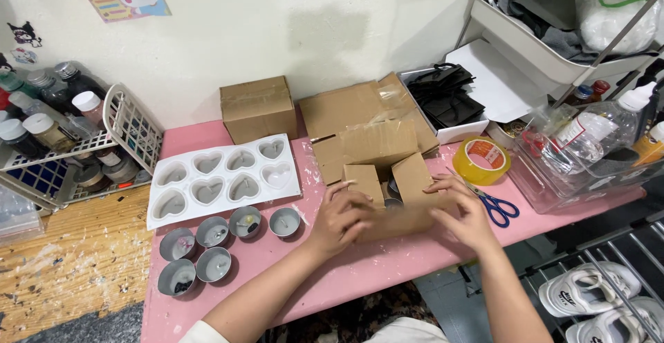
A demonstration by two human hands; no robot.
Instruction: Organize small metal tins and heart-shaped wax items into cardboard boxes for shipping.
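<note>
Pink table (228, 256) against a white wall, with a wooden floor beside it; both hands rest on a small open cardboard box (391, 201) near the table's front edge. Left hand (344, 217) lies on the box's left side, fingers curled over the edge and pressed to the cardboard, thumb along the front wall; right hand (462, 211) covers the right side, fingers spread loosely across a raised flap, palm down. Box flaps stand up between the two hands, and something dark shows inside, too hidden to tell.

Just right of the right hand lie blue-handled scissors (496, 205), and beyond them a yellow tape roll (482, 160); further on stands a clear bin (588, 170) of bottles. Behind the hands lies flattened cardboard (363, 118), with a closed box (258, 108) to its left. Left of the left hand sits a white heart mould (221, 177), and nearer the front a cluster of round tins (214, 246); well beyond those is a white basket (131, 128) of jars.
</note>
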